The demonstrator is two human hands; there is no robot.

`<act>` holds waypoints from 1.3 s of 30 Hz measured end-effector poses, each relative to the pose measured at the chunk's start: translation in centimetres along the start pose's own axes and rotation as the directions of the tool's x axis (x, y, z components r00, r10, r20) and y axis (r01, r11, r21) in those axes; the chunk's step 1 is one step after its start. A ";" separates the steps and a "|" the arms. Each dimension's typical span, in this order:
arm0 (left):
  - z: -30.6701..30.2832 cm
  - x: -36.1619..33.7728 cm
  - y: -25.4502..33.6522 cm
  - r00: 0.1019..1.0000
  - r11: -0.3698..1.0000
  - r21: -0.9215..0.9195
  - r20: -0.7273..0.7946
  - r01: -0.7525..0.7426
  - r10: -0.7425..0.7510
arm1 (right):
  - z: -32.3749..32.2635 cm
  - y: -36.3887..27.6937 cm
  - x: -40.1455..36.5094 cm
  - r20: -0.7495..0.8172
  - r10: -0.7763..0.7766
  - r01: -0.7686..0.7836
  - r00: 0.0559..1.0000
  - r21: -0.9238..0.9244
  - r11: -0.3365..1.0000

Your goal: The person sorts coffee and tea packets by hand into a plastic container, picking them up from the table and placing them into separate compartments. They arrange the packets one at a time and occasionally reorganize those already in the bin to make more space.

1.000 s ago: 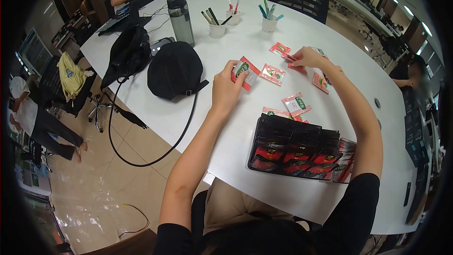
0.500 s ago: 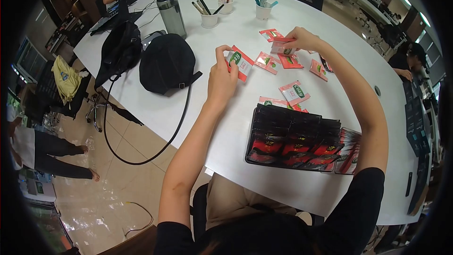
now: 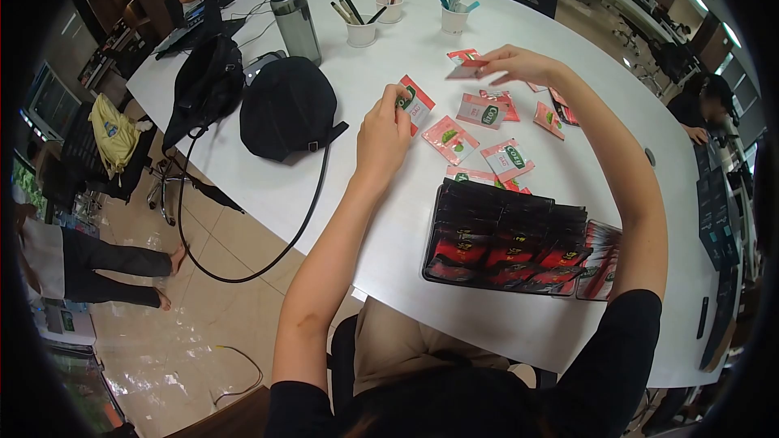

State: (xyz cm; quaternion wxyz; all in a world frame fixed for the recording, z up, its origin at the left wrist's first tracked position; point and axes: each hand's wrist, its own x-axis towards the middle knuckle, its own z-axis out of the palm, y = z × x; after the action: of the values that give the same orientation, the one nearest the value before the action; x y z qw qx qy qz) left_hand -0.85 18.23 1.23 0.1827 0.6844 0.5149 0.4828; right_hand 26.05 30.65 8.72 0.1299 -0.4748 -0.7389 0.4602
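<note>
My left hand (image 3: 385, 131) pinches a red and white tea sachet (image 3: 417, 107) with a green label, above the table. Farther back, my right hand (image 3: 519, 67) has its fingertips at another sachet (image 3: 465, 71), which is tilted and slightly blurred; its thumb hangs a little apart. Another sachet (image 3: 464, 56) shows partly behind that one. Between my hands lie a sachet marked Cozy (image 3: 482, 112) and one with a green picture (image 3: 450, 140). Nearer me is a further Cozy sachet (image 3: 508, 160), and a small one (image 3: 548, 120) lies to the right.
In front of me stands a black tray of dark red packets (image 3: 503, 247), beside a box of lighter sachets (image 3: 598, 264). A black cap (image 3: 288, 109), a black bag (image 3: 203, 85) and a bottle (image 3: 295, 23) occupy the left side. Pen cups (image 3: 360, 32) stand at the back.
The sachet that was in my right hand now lies between my hands. My right hand has shifted left and back to another sachet. A flat sachet has moved nearer me.
</note>
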 end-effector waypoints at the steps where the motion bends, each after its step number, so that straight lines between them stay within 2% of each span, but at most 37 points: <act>1: 0.1 0.0 -0.1 1.000 1.000 0.015 -0.005 -0.011 0.011 | -0.1 -0.1 0.4 -0.021 -0.024 0.023 0.999 -0.061 0.998; 4: 0.3 -0.1 -0.3 1.000 1.000 0.013 -0.020 -0.023 0.024 | -1.1 0.7 2.5 -0.101 -0.103 0.081 0.990 -0.199 0.977; 7: 0.1 -0.2 -0.1 1.000 1.000 0.024 -0.005 -0.014 0.014 | -2.1 4.7 6.3 -0.248 -0.117 0.047 0.962 -0.273 0.961; 10: 0.0 -0.2 0.2 1.000 0.997 0.082 -0.008 -0.014 0.015 | -1.6 5.7 8.0 -0.216 -0.056 -0.007 0.975 -0.282 0.959; 13: -0.3 -0.3 0.8 1.000 0.995 0.103 0.010 -0.003 0.002 | -1.1 3.8 8.6 -0.268 0.285 -0.308 0.920 -0.047 0.950; 14: -0.2 -0.3 0.8 1.000 0.995 0.097 -0.009 -0.021 0.022 | -1.9 4.8 9.5 -0.271 0.247 -0.266 0.930 -0.036 0.963; 18: -0.5 -0.4 1.4 0.998 0.989 0.134 0.004 -0.058 0.058 | -1.5 8.6 12.6 -0.554 -0.013 -0.225 0.832 -0.358 0.906; 21: -0.3 -0.5 1.2 0.995 0.983 0.157 -0.004 -0.097 0.099 | -1.1 6.7 11.9 -0.487 0.180 -0.307 0.855 -0.195 0.932; 24: -0.3 -0.4 1.0 0.994 0.978 0.175 -0.001 -0.110 0.112 | -0.4 5.1 11.9 -0.465 0.333 -0.496 0.821 -0.289 0.819; 27: -0.3 -0.5 1.0 0.991 0.973 0.190 -0.004 -0.129 0.132 | 0.0 6.2 11.2 -0.405 0.261 -0.347 0.876 -0.155 0.925; 29: -0.3 -0.5 0.4 0.986 0.968 0.194 -0.016 -0.158 0.164 | 0.8 4.9 9.5 -0.354 0.202 -0.277 0.913 -0.175 0.945; 32: -0.6 -0.4 0.2 0.992 0.972 0.206 -0.028 -0.116 0.125 | 2.8 0.5 5.6 -0.334 0.062 -0.139 0.941 -0.214 0.967; 34: -1.0 -0.2 0.5 0.990 0.986 0.137 -0.092 -0.096 0.109 | 3.9 -1.6 3.5 -0.374 -0.099 0.012 0.922 -0.229 0.973; 36: -1.4 0.0 0.4 0.980 0.990 0.082 -0.158 -0.110 0.122 | 4.9 -3.7 0.9 -0.394 -0.208 0.154 0.895 -0.164 0.974; 39: -3.0 -0.3 1.6 0.949 0.977 -0.144 -0.295 -0.155 0.107 | 7.0 -6.7 -3.9 -0.390 -0.343 0.330 0.854 -0.103 0.938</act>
State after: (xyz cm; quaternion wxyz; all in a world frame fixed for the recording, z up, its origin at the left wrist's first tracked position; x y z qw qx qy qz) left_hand -2.54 16.59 3.64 0.1299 0.6228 0.4472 0.6286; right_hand 19.77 22.68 11.28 0.3497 -0.4245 -0.7751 0.3109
